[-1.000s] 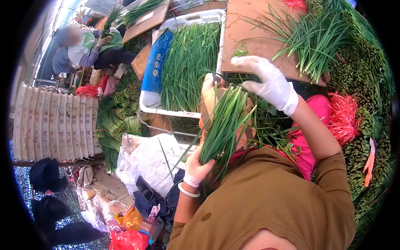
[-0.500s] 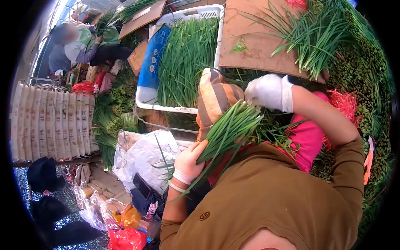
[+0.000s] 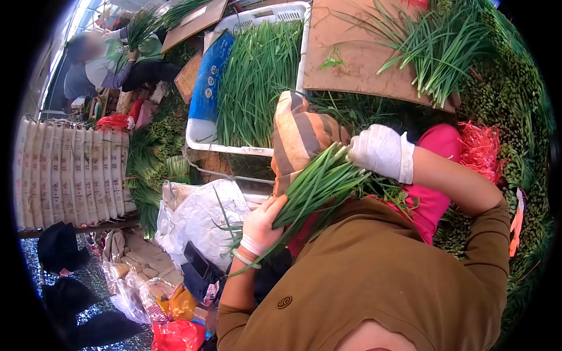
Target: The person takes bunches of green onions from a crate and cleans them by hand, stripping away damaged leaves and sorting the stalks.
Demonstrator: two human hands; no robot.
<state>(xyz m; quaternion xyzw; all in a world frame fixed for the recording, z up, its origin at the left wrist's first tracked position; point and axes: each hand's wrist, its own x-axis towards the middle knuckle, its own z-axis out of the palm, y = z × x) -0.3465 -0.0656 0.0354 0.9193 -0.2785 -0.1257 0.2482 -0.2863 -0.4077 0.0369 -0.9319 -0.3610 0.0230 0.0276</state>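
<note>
My left hand (image 3: 261, 225), in a thin white glove, is wrapped round the leafy part of a bunch of chives (image 3: 319, 187). The bunch slants up to the right across my lap, its pale stem ends at the top. My right hand (image 3: 380, 153), gloved too, is closed at those stem ends with its fingertips pinched on the chives. Which stems it grips is hidden behind the fingers. Behind the bunch, striped orange and brown cloth (image 3: 304, 137) covers a knee. Loose greens (image 3: 389, 190) lie under my right wrist.
A white crate (image 3: 196, 131) full of chives stands ahead. Right of it, a brown board (image 3: 351, 64) bears loose chives (image 3: 439, 58). Red ties (image 3: 480, 152) and stacked bunches (image 3: 521, 117) are at the right. A white plastic bag (image 3: 202, 210) lies left; a co-worker (image 3: 111, 64) sits far left.
My right hand has shifted down and slightly right along the stem ends. My left hand keeps its hold on the bunch. The co-worker's handful of chives has moved slightly left.
</note>
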